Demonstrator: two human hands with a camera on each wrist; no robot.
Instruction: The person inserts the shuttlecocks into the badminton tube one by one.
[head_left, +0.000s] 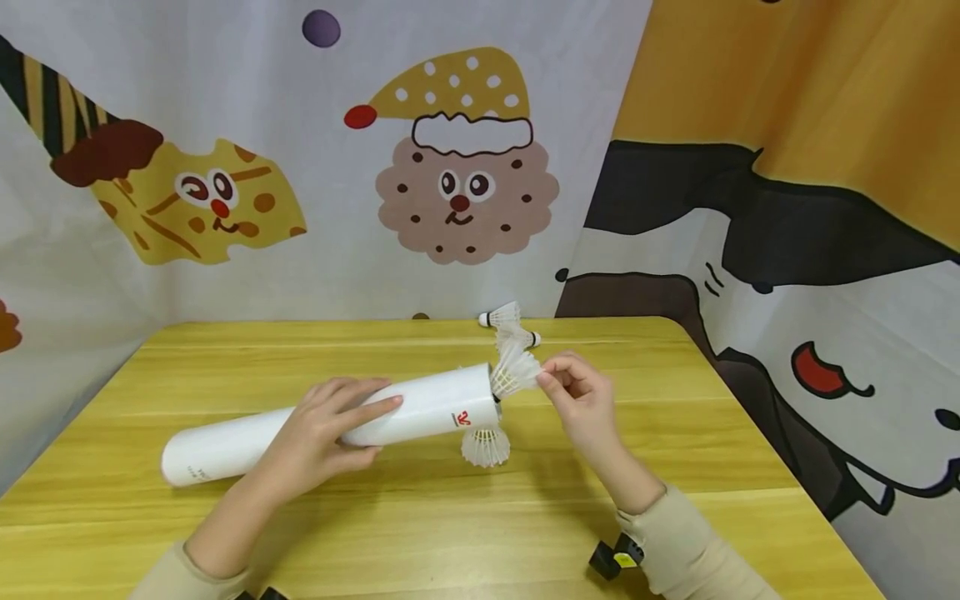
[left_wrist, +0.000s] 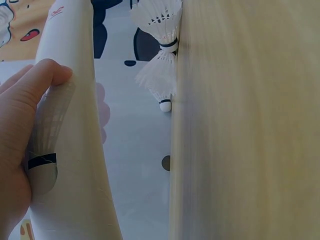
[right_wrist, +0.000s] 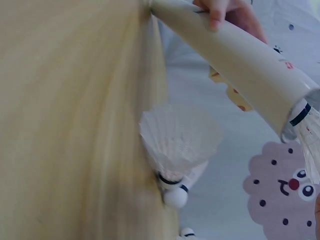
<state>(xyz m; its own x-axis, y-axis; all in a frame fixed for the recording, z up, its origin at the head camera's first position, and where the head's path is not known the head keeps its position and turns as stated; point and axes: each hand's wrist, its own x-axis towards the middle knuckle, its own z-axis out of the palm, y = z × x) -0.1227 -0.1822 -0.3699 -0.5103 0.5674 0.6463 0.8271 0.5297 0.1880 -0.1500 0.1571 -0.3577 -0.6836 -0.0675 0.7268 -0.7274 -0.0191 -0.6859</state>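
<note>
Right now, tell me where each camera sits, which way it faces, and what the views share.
Head: worn on the head, looks forward and down at the wooden table; shows the left hand gripping the white tube and the right hand pinching a shuttlecock at its mouth.
Left wrist: beside the tube, faces along it; shows fingers.
Right wrist: low over the table, faces the tube's open end; shows fingertips of the left hand.
Shared: all three show the tube; all show loose shuttlecocks on the table.
</note>
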